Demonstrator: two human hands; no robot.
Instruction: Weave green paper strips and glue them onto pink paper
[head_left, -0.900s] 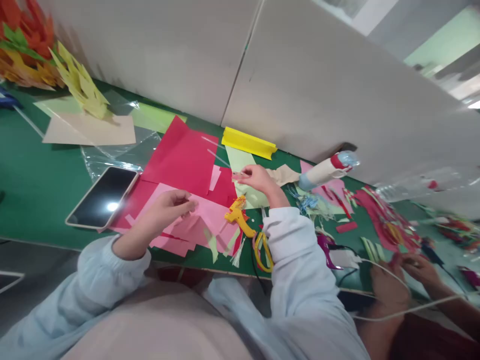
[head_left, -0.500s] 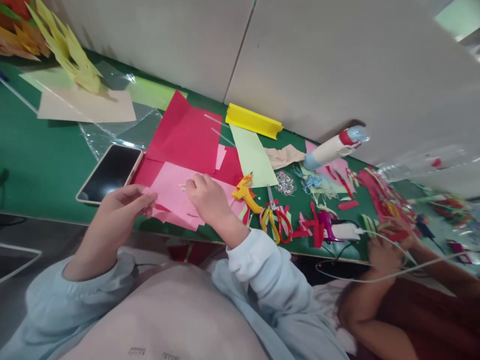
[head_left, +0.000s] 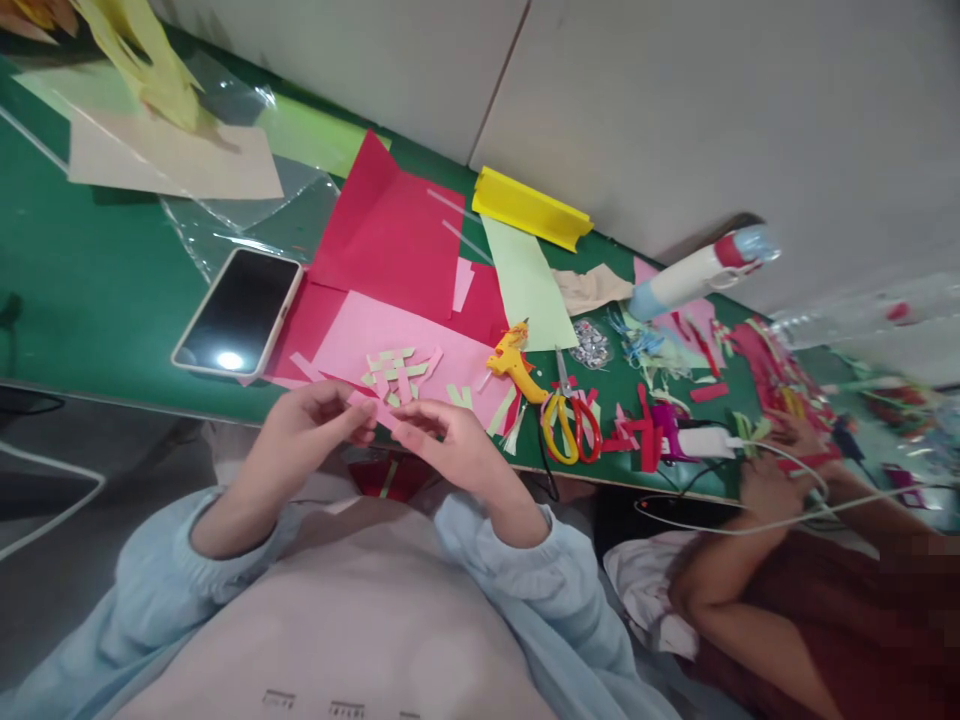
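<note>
My left hand (head_left: 311, 430) and my right hand (head_left: 442, 440) meet at the near edge of the green table (head_left: 90, 290), fingertips pinched together on a small pink paper strip (head_left: 375, 408). Just beyond them a pile of short pink and pale green paper strips (head_left: 397, 372) lies on a pink sheet (head_left: 420, 350). Red paper sheets (head_left: 397, 240) lie behind it. A yellow glue gun (head_left: 514, 362) and scissors with yellow and red handles (head_left: 570, 425) rest to the right of my right hand.
A phone (head_left: 238, 312) lies left of the pink sheet. Clear plastic film (head_left: 240, 215), a beige sheet (head_left: 172, 155), a yellow folded card (head_left: 529, 205) and a light green sheet (head_left: 529, 285) lie farther back. Another person's hands (head_left: 772, 480) work among paper scraps and a cable at right.
My right hand came back from the far green sheet to the pink sheet, then to the table's near edge. Both hands now meet on a small strip. The view has shifted downward.
</note>
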